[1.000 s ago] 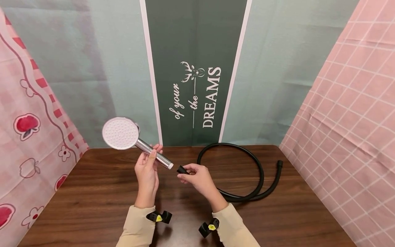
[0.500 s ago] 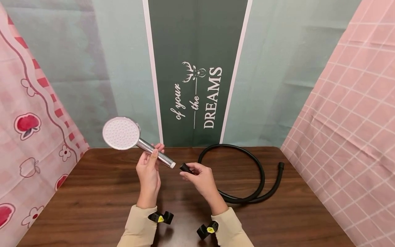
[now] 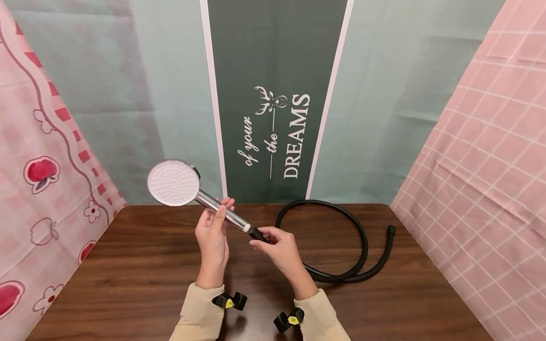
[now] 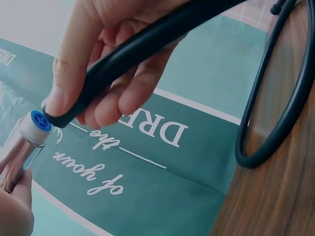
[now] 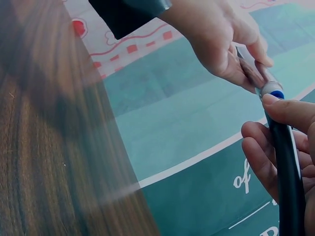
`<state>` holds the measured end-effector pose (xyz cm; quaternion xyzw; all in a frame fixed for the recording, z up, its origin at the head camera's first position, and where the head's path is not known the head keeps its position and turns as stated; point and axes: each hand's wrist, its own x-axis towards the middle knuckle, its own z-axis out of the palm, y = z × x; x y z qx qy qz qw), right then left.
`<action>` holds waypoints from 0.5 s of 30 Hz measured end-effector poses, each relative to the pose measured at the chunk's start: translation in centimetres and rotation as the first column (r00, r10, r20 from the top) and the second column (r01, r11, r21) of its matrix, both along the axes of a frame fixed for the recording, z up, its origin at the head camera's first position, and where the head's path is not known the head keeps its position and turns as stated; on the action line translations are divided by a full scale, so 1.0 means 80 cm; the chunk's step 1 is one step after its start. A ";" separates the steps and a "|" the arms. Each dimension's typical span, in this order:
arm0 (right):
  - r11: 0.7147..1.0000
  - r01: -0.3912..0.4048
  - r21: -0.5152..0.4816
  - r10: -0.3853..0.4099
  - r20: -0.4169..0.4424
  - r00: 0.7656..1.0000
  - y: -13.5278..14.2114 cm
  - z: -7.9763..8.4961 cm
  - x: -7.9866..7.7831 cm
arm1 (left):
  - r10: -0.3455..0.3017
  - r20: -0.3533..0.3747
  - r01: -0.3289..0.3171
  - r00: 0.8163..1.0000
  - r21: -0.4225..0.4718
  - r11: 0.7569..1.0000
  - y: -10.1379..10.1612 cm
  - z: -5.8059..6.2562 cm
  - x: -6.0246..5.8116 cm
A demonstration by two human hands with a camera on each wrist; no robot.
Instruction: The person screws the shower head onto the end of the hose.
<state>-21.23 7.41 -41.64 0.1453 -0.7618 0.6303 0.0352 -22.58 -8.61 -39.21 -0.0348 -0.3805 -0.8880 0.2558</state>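
Observation:
My left hand (image 3: 213, 237) grips the chrome handle of a shower head (image 3: 174, 183) with a round white nozzle face, tilted up to the left above the table. Its white threaded end (image 4: 35, 128), with a blue insert, points at my right hand (image 3: 277, 244). Thumb and fingers of that hand pinch the end of a black shower hose (image 5: 285, 162). In the head view the hose end meets the threaded end; in the left wrist view its rim is right beside the blue insert, which still shows.
The hose's remaining length loops over the brown wooden table (image 3: 141, 265) on the right, its other end fitting (image 3: 390, 230) lying near the right edge. A green printed cloth (image 3: 273, 142) hangs behind the table, with pink patterned cloths (image 3: 473, 151) at the sides.
My left hand has moved to the right with the shower head, closing the gap between its threaded end and the hose end. My right hand has shifted only slightly, still pinching the hose.

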 end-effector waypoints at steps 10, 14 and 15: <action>1.000 -0.020 -0.003 0.020 0.017 1.000 0.002 -0.001 0.002 | 0.005 -0.005 -0.005 1.000 0.002 1.000 -0.003 -0.001 0.003; 1.000 -0.012 0.012 0.012 0.001 1.000 0.002 0.001 0.003 | -0.008 0.000 0.008 1.000 -0.002 1.000 -0.001 -0.002 0.003; 1.000 -0.014 0.012 0.014 0.000 1.000 0.002 0.001 0.003 | -0.008 0.003 0.008 1.000 -0.005 1.000 -0.001 -0.003 0.003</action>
